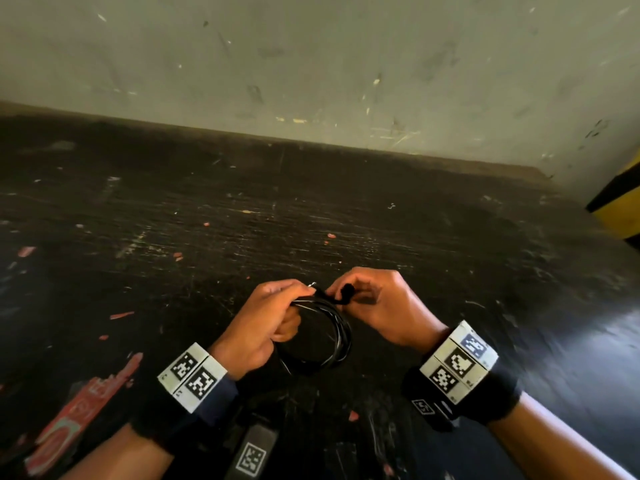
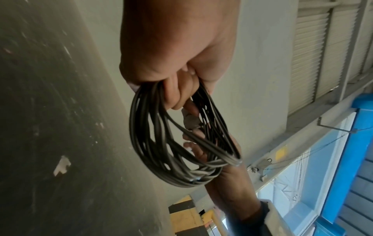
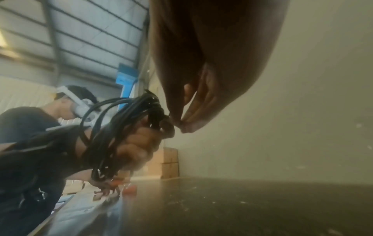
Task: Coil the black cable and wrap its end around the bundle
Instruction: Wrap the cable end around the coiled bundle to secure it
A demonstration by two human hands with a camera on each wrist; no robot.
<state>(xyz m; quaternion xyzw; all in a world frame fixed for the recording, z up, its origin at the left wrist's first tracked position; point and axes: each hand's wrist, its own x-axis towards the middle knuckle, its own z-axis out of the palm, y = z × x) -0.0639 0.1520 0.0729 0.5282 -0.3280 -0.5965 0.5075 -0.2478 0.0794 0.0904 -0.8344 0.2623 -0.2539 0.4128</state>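
Observation:
A thin black cable (image 1: 337, 336) hangs in several loops above the dark table. My left hand (image 1: 268, 318) grips the top of the bundle, fingers curled through the loops; the coil (image 2: 173, 143) shows clearly in the left wrist view below the left hand (image 2: 177, 67). My right hand (image 1: 375, 303) pinches the cable's end (image 1: 346, 293) at the top of the bundle, where black turns of cable cross the loops. In the right wrist view the right fingertips (image 3: 187, 126) meet beside the bundle (image 3: 129, 121). A small metal plug tip (image 1: 313, 284) sticks out between the hands.
The black scratched table (image 1: 311, 220) runs to a pale wall (image 1: 311, 64). A yellow-and-black striped post (image 1: 620, 206) stands at the right edge. Red scraps and a worn red label (image 1: 79, 410) lie at the left. Another person (image 3: 30, 127) works nearby in the right wrist view.

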